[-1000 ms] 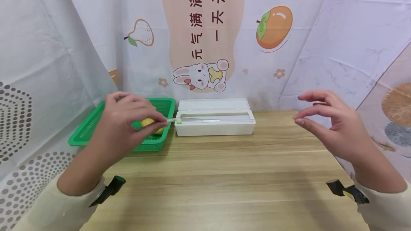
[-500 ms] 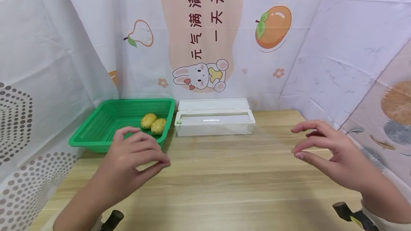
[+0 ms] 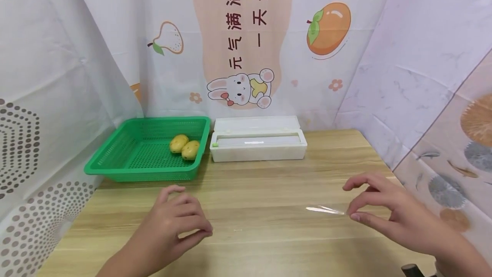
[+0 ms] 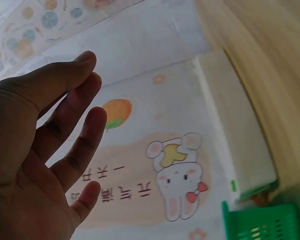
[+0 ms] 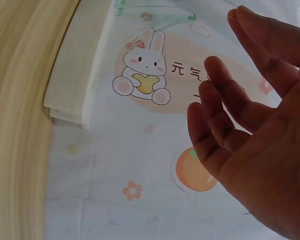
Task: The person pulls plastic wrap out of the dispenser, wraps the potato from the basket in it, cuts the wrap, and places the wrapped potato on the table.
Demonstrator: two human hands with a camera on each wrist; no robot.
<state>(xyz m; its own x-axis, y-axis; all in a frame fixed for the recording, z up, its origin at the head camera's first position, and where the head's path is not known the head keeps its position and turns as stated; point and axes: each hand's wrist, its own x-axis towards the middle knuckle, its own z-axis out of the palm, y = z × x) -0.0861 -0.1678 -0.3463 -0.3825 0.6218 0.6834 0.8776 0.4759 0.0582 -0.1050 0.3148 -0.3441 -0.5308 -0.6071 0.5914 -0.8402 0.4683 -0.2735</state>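
Observation:
Both hands are over the near part of the wooden table, apart from each other. The left hand [image 3: 174, 225] pinches between thumb and forefinger; the right hand [image 3: 392, 217] does the same at the right. A bright streak of clear cling film [image 3: 324, 210] runs to the right fingertips. Most of the film is too transparent to see, and whether it still joins the roll I cannot tell. Behind stands a white cling film dispenser [image 3: 258, 154], lid up, with a small green piece at its left end. In the wrist views, the thumb and forefinger of each hand meet.
A green plastic basket [image 3: 147, 170] stands at the back left, close beside the dispenser. Inside it lie two yellow potatoes [image 3: 190, 150], touching each other. Printed curtains [image 3: 169, 84] hang behind the wooden table [image 3: 265, 191] and along both sides.
Both hands have come down and back from the dispenser toward the person, still pinching. The film's sheen at the dispenser's front has gone, and a streak shows by the right fingers.

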